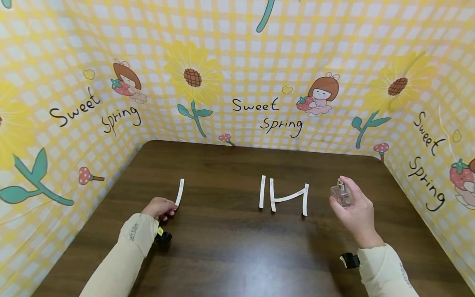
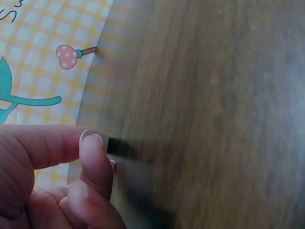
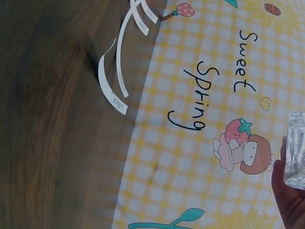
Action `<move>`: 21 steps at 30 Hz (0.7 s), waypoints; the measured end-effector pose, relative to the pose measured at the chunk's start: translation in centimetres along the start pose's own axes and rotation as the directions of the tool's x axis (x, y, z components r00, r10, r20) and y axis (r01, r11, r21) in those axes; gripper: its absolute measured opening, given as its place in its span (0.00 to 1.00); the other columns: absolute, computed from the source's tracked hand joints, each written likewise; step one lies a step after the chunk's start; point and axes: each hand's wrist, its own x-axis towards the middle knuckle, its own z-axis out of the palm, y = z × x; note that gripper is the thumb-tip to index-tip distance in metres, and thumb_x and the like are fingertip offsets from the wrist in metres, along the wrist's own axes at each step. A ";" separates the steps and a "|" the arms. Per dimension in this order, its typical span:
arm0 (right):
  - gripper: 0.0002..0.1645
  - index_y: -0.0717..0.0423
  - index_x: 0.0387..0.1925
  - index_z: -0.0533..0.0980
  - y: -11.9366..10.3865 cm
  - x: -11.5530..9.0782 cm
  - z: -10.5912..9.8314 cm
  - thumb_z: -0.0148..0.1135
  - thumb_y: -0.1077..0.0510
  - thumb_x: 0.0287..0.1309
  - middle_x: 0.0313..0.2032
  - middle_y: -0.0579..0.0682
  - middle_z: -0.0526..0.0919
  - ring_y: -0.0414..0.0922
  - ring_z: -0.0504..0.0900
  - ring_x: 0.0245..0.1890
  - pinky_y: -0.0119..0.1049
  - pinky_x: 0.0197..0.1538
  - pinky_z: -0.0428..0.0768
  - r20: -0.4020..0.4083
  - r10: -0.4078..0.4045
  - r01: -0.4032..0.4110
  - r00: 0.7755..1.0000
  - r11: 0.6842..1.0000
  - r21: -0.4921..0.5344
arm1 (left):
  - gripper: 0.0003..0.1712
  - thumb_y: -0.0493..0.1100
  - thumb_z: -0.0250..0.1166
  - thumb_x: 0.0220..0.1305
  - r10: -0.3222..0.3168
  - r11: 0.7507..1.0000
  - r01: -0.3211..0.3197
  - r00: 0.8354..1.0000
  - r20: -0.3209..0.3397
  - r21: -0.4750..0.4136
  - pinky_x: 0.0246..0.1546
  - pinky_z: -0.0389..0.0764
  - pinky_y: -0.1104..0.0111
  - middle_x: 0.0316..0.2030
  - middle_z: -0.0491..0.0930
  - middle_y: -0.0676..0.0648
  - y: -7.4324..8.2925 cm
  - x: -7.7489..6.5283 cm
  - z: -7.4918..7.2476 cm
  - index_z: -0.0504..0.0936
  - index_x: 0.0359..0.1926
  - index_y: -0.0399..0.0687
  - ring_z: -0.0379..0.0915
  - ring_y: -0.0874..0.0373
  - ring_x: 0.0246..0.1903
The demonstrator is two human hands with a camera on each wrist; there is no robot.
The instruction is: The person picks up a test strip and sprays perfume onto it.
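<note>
My left hand [image 1: 159,207] pinches the lower end of a white paper test strip [image 1: 179,192] between thumb and forefinger, at the left of the table. The strip points away from me; in the left wrist view only a short piece of it shows at the fingertips [image 2: 91,148]. On the other side, my right hand [image 1: 358,214] holds a clear glass perfume bottle [image 1: 342,197] upright above the table, fingers round it and forefinger at its top. Part of the faceted bottle [image 3: 296,152] appears at the edge of the right wrist view.
Between the hands several more white strips [image 1: 262,192] lie on the dark wooden table [image 1: 222,239]. One slanting strip [image 1: 289,197] crosses between two others. Small print marks their ends. A yellow checked cloth [image 1: 245,53] with sunflowers rises round the table's back and sides.
</note>
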 end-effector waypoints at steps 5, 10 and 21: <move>0.33 0.64 0.52 0.73 0.0 0.1 -0.5 0.67 0.68 0.36 0.34 0.65 0.82 0.29 0.75 0.30 0.14 0.32 0.69 0.003 0.010 -0.010 1.000 1.000 0.010 | 0.11 0.35 0.57 0.61 0.018 1.000 -0.018 1.000 0.000 0.010 0.17 0.71 0.77 0.15 0.73 0.55 -0.1 -0.5 -0.8 0.78 0.39 0.28 0.65 0.64 0.13; 0.32 0.64 0.51 0.73 0.2 0.0 -0.9 0.67 0.66 0.37 0.34 0.67 0.81 0.12 0.64 0.35 0.16 0.31 0.69 -0.017 0.028 -0.028 0.999 0.999 0.020 | 0.09 0.39 0.57 0.62 -0.020 0.999 0.020 1.000 -0.014 0.050 0.16 0.68 0.77 0.14 0.73 0.54 0.4 -0.8 -1.2 0.77 0.29 0.36 0.64 0.65 0.12; 0.30 0.62 0.51 0.75 0.8 0.3 -1.6 0.63 0.46 0.53 0.33 0.63 0.82 0.16 0.66 0.36 0.22 0.29 0.71 -0.062 -0.042 0.042 0.997 0.999 0.008 | 0.11 0.41 0.54 0.58 -0.010 0.998 0.011 1.000 -0.020 0.067 0.16 0.66 0.74 0.14 0.73 0.54 2.7 0.0 -1.2 0.74 0.21 0.44 0.62 0.63 0.12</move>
